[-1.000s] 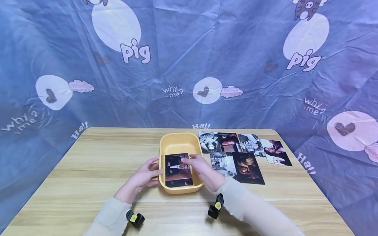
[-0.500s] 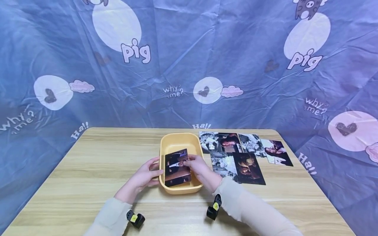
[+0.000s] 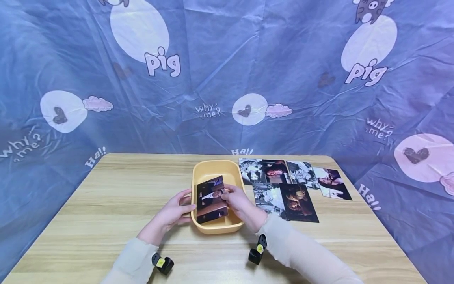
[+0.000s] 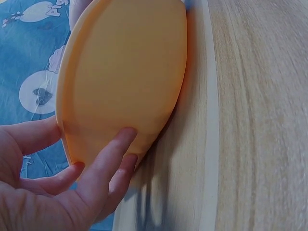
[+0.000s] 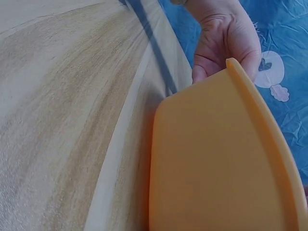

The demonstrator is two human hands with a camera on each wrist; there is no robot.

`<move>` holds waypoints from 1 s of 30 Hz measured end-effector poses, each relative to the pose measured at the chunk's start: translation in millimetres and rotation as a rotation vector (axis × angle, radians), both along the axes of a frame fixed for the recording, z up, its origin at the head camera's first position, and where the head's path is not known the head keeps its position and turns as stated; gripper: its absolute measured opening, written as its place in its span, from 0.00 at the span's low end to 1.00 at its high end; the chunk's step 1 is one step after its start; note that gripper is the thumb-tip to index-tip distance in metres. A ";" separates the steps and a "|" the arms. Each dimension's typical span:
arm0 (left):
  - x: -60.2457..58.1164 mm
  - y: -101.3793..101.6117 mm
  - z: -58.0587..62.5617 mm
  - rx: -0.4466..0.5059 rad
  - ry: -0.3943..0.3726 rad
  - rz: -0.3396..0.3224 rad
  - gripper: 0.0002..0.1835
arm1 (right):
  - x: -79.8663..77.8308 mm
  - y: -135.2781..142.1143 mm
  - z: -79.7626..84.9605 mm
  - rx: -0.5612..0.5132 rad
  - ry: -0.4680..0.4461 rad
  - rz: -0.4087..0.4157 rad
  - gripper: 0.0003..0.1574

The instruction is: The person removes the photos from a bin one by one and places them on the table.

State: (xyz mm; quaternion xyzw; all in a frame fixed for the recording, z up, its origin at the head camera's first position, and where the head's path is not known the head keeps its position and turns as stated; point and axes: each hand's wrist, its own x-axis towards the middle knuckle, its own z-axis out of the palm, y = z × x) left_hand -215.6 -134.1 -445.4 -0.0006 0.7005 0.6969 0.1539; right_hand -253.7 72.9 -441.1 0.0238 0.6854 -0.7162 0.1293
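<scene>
A yellow plastic tub [image 3: 218, 229] stands on the wooden table in front of me. My left hand [image 3: 173, 211] holds its left side, thumb at the rim and fingers against the outer wall; the left wrist view shows those fingertips on the tub [image 4: 125, 62]. With my right hand [image 3: 242, 202] I pinch a dark photo print [image 3: 209, 205] by its right edge, thumb on top and fingers hidden beneath. The photo is tilted over the near part of the tub. In the right wrist view the tub wall [image 5: 216, 149] hides the photo.
Several photo prints lie right of the tub, among them a dark one [image 3: 299, 203], a black-and-white one [image 3: 268, 197] and one at the far right [image 3: 332, 183]. A blue patterned cloth [image 3: 213, 71] hangs behind the table [image 3: 124, 189].
The photo has gone from lying flat in the tub to tilted, its far edge raised and turned, and shifted slightly left. My right hand moved slightly with it; the left hand stayed put.
</scene>
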 end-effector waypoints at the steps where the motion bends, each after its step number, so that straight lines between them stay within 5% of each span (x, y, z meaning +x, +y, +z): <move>1: 0.1 0.1 0.1 0.001 -0.001 0.002 0.35 | 0.3 0.4 1.0 -0.011 0.000 0.000 0.30; 16: -0.6 -0.3 1.8 -0.023 -0.011 0.005 0.35 | -0.6 24.4 32.2 -0.138 0.055 -0.044 0.33; 25: -1.7 -2.2 1.9 -0.017 -0.027 0.018 0.35 | -4.9 76.1 38.5 -0.175 0.066 -0.039 0.36; 30: -0.8 -0.7 1.6 -0.009 -0.026 0.005 0.35 | -4.5 116.8 41.5 -0.201 0.077 -0.107 0.37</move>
